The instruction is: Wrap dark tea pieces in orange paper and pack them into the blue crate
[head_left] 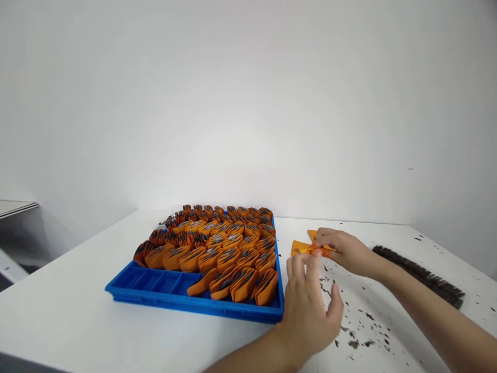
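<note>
Head view: right hand [345,252] pinches an orange piece [300,247], which juts left past the fingertips; left hand [306,305], thumb spread wide, has fingertips at its near side; shaping seems in hand, calling next for a steady pinch; blue tray [166,297] sits left of the fingers.

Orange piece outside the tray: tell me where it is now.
In the head view, the orange piece is right of centre, just right of the blue tray, held in the right hand, with the left hand at its near edge.
</note>
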Tool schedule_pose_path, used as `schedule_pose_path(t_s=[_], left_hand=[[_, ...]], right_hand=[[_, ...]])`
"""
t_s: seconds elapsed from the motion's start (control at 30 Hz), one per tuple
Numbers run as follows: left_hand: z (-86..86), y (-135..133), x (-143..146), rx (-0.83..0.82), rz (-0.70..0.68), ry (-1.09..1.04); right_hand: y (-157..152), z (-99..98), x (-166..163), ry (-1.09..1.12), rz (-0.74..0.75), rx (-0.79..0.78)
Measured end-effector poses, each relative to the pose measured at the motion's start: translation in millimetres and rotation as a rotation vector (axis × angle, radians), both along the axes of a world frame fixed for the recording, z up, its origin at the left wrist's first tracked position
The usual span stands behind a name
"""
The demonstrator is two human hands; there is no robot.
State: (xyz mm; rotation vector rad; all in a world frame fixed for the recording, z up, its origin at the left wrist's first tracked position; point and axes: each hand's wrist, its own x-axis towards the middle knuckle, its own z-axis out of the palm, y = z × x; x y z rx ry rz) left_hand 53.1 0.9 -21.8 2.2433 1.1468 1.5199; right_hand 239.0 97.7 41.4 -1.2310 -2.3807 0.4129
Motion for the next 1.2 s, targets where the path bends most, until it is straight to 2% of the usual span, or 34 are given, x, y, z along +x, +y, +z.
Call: schedule_pose_path(t_s=[0.1,0.17,0.3,0.37,0.53,0.63,0.77,1.0,1.1,1.2], left_hand=[[1.3,-1,-1,0.042,0.096,0.031],[0.1,1,0,0.053,0.085,0.102],[-6.6,6,1,0.056,0.037,0.227],[-9.2,9,1,0.035,0.04,0.225],[-6.8,9,0,-0.083,-0.048,-0.02],[-6.3,7,3,-0.179,-0.098,-0.125],[-11.0,5,6,-0.269,-0.138,-0.124],[-8.9,6,3,-0.274,-0.302,-0.122],[-11.1,8,3,-0.267,-0.328,-0.118],[-15.4,12,4,-0.258,-0.344,-0.145]], right_hand=[[-15,25.1,8,0.034,0.208,-0.173],[-27,34.1,11,0.035,0.26,-0.268],[-44,35.8,19,0.041,0.21,-0.391],[-48,32.6,28,0.073,0.181,-0.414],[-44,16.6,55,0.191,0.163,-0.415],[-40,2.7,58,0.244,0.152,-0.361],[-41,-11.4,51,0.286,0.146,-0.276],[-51,-29.4,47,0.227,0.182,-0.179],[-52,-30.7,48,0.199,0.164,-0.17],[-50,-22.7,56,0.185,0.145,-0.196]])
